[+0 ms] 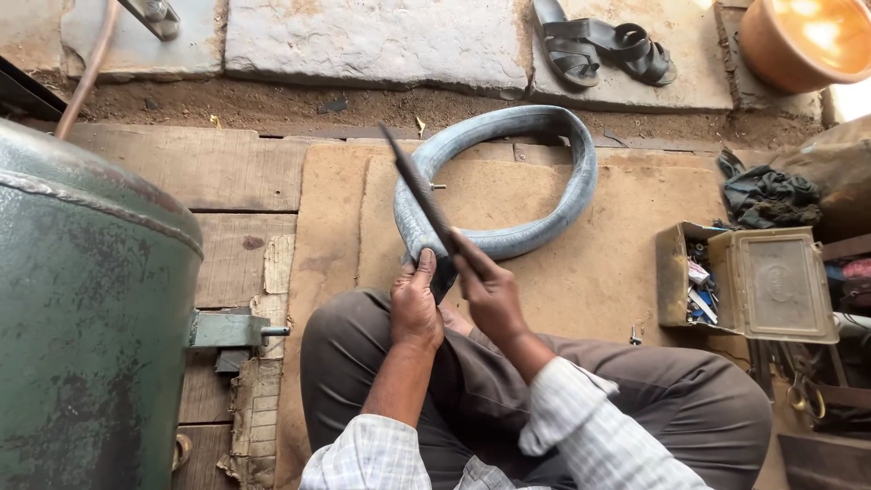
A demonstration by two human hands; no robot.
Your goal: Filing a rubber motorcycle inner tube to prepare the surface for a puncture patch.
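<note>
Here, seen from above, a person sits cross-legged on a floor of boards and cardboard.
Left hand: the left hand (pixel 415 308) presses down on the near end of the inner tube (pixel 508 177), fingers together and curled over the rubber, thumb alongside, pinning it against the knee.
Right hand: the right hand (pixel 490 295) has its fingers clamped round the handle end of a long dark file (pixel 422 192), which slants up and away to the left across the tube.
Inner tube: grey-blue, limp, lying in a loop on the cardboard sheet (pixel 599 263) in front of the knees; its near end is under the left hand, its far bend close to the strip of bare earth. A small valve stem (pixel 438 187) sticks out inside the loop.
File contact: the blade seems to rest on the rubber just ahead of the left hand, though the exact touching spot is hard to make out.
Left side: a large green metal tank (pixel 91 308) fills the near left.
Right side: an open metal box (pixel 748 281) of small parts sits on the cardboard, with a dark rag (pixel 767 195) beyond it.
Far edge: a pair of black sandals (pixel 603 50) lies on the stone slabs, near an orange basin (pixel 803 36).
</note>
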